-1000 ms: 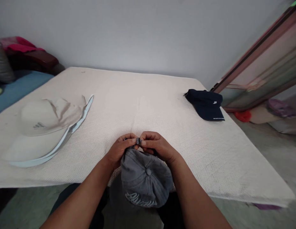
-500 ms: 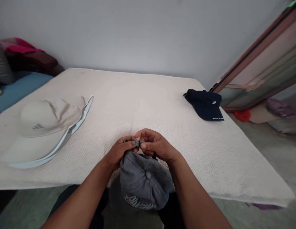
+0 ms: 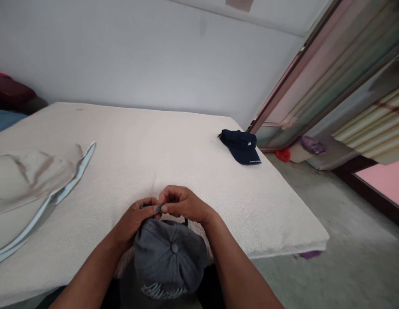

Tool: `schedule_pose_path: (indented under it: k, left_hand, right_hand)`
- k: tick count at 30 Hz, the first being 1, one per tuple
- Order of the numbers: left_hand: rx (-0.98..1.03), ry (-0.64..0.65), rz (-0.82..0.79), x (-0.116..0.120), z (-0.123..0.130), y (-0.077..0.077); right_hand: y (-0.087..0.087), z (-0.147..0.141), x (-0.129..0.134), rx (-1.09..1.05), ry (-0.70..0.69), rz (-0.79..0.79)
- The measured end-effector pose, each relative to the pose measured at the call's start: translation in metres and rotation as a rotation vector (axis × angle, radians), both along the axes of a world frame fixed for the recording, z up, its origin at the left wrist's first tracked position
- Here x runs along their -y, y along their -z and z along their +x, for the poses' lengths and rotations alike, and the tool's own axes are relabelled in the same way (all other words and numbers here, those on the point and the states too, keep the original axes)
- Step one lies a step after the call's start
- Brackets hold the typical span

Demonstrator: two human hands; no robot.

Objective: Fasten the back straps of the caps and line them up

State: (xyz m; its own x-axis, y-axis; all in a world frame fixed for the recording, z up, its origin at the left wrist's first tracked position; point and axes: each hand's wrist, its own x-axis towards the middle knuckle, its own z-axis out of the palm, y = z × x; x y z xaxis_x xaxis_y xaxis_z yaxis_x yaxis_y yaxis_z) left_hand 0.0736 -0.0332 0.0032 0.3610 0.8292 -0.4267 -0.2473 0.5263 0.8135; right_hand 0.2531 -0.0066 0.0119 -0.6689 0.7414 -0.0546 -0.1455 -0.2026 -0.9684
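Note:
A dark grey baseball cap (image 3: 169, 257) with pale raised lettering hangs at the table's near edge, its crown button facing up and its back strap (image 3: 159, 208) away from me. My left hand (image 3: 137, 219) is closed on the strap, thumb laid along it. Close beside it, my right hand (image 3: 183, 204) pinches the same strap between thumb and fingers. The fingertips of both hands nearly meet there, covering most of the strap and its fastening.
A beige sun hat (image 3: 35, 184) with a light blue brim edge lies at the left, cut off by the frame. Toward the far right corner of the white-covered table (image 3: 138, 141) sits a navy cap (image 3: 240, 146). A wall stands behind, and a framed panel (image 3: 292, 86) rises at the right.
My view has turned to the right, so everything appears shifted left. Both hands keep their hold on the grey cap's strap, and the fingers have drawn closer over its fastening.

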Motion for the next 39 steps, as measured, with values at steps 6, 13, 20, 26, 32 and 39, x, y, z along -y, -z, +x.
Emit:
schedule_pose_path:
  k: [6, 13, 20, 26, 32, 39]
  left_hand:
    - [-0.022, -0.008, -0.018, 0.008, -0.004, -0.003]
    - [-0.062, -0.009, -0.017, 0.02, -0.004, -0.01]
    - [-0.007, 0.022, 0.022, 0.028, -0.013, -0.018]
    - [0.115, 0.014, 0.007, 0.034, -0.026, -0.025]
    - [0.18, -0.047, 0.029, 0.034, -0.029, -0.026]
    - [0.132, -0.099, 0.043, 0.033, -0.028, -0.024]
  right_hand:
    - [-0.005, -0.003, 0.009, 0.002, 0.041, 0.054]
    - [-0.012, -0.016, 0.016, -0.012, 0.046, 0.101]
    - [-0.032, -0.028, 0.029, -0.16, 0.157, 0.069]
    - [-0.03, -0.032, 0.033, -0.171, 0.291, 0.078]
    - [-0.031, -0.034, 0.037, -0.111, 0.256, 0.075]
    - [-0.03, -0.037, 0.04, 0.024, 0.255, 0.155]
